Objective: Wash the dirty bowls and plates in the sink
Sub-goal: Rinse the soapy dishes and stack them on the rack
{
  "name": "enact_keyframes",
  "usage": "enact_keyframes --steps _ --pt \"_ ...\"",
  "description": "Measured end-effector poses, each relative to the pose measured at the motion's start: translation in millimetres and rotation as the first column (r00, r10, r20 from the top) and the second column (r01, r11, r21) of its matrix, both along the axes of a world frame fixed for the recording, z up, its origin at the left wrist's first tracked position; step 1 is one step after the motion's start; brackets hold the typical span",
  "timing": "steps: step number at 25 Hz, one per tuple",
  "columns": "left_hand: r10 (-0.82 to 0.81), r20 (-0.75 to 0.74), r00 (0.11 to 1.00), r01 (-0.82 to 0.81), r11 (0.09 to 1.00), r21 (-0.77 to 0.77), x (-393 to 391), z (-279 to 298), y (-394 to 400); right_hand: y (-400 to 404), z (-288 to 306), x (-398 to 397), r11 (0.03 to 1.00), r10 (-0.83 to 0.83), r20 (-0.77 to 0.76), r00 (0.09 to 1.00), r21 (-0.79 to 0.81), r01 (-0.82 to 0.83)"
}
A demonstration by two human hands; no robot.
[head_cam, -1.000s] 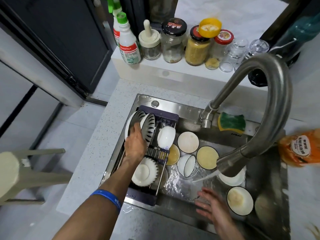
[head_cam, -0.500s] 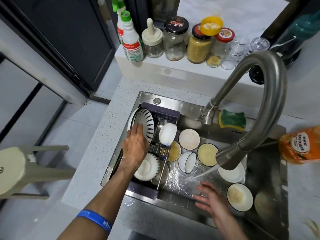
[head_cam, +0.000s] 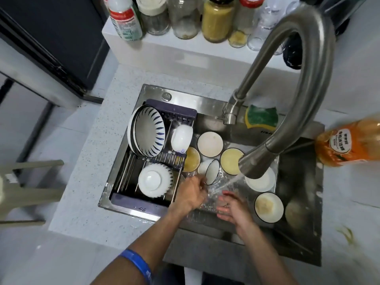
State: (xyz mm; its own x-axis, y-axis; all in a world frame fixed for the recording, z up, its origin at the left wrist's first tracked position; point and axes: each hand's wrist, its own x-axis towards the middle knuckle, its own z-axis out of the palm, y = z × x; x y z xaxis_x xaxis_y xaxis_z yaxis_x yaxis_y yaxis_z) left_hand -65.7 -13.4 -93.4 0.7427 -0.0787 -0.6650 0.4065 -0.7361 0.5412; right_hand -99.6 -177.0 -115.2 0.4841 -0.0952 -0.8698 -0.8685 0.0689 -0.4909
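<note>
Here both hands are low in the sink [head_cam: 298, 182], under the water running from the tap [head_cam: 308, 83]. The left hand [head_cam: 190, 194] reaches in from 7 o'clock, wrist straight, a blue wristband [head_cam: 136, 264] on the forearm. Its fingers point toward a small bowl [head_cam: 210, 171] lying on its side at the centre of the sink; spray and blur hide the fingertips, so contact and grip cannot be told. The right hand [head_cam: 230, 206] enters from 5 o'clock, palm turned toward the left, fingers relaxed and spread, holding nothing. The two hands are near each other but apart.

Dirty dishes lie flat on the sink floor: one pale dish [head_cam: 210, 144] at 12 o'clock of the tipped bowl, a yellow-filmed dish [head_cam: 230, 160] at 2 o'clock, partly covered by the tap head, and a soiled dish [head_cam: 268, 207] at 4 o'clock. A further dish [head_cam: 192, 159] is half hidden beneath the rack [head_cam: 144, 203].

The rack spans the left part of the sink. It carries a striped bowl [head_cam: 149, 136] standing on edge, a white cup [head_cam: 182, 137] and an upturned bowl [head_cam: 155, 179].

A sponge [head_cam: 261, 118] rests on the sink rim at 1 o'clock. An orange bottle [head_cam: 349, 140] on the bench at 3 o'clock is blurred. Jars [head_cam: 216, 21] on the shelf at 12 o'clock are cut off by the frame.
</note>
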Motion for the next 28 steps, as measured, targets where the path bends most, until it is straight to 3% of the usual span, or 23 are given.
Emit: enact_keyframes --steps 2,4,5,6,8,9,11,13,15,17,18,24,28 --pt "0.075 -0.103 0.992 -0.081 0.995 -0.061 -10 -16 -14 2 -20 -3 0.985 0.123 0.045 0.991 -0.124 -0.116" --pt "0.285 -0.100 0.953 -0.296 0.946 -0.129 -15 -21 -17 10 -39 -5 0.860 0.460 0.109 0.881 -0.301 -0.411" --pt "0.402 -0.092 0.911 -0.412 0.893 -0.182 -15 -19 -15 19 -49 -5 0.720 0.666 0.126 0.735 -0.366 -0.590" --pt "0.491 -0.088 0.867 -0.497 0.835 -0.235 -11 -18 -11 29 -60 -2 0.526 0.840 0.132 0.527 -0.437 -0.729" --pt "0.577 -0.075 0.813 -0.566 0.755 -0.331 3 -14 1 54 -77 8 0.179 0.984 0.120 0.135 -0.536 -0.825" --pt "0.598 -0.067 0.798 -0.575 0.726 -0.376 13 -12 8 66 -90 12 0.061 0.993 0.114 -0.007 -0.577 -0.814" --pt "0.643 -0.047 0.765 -0.592 0.672 -0.445 28 -10 23 88 -112 26 -0.140 0.985 -0.006 -0.174 -0.623 -0.770" --pt "0.683 -0.066 0.727 -0.625 0.619 -0.475 27 -10 36 101 -129 32 -0.170 0.985 -0.128 -0.115 -0.608 -0.776" --pt "0.705 -0.094 0.703 -0.657 0.594 -0.464 16 -11 46 103 -128 35 -0.147 0.989 -0.089 -0.116 -0.635 -0.758" --pt "0.713 -0.088 0.696 -0.668 0.596 -0.446 5 -13 51 89 -107 33 -0.167 0.983 -0.056 -0.175 -0.670 -0.723" --pt "0.720 -0.088 0.689 -0.674 0.590 -0.445 0 -12 52 79 -98 29 -0.149 0.987 -0.059 -0.148 -0.675 -0.722" --pt "0.756 -0.185 0.628 -0.729 0.489 -0.479 -13 11 31 14 -24 3 0.138 0.957 -0.080 0.278 -0.718 -0.682" --pt "0.718 -0.220 0.661 -0.711 0.504 -0.490 -20 27 18 7 26 16 0.168 0.913 -0.076 0.402 -0.825 -0.539"
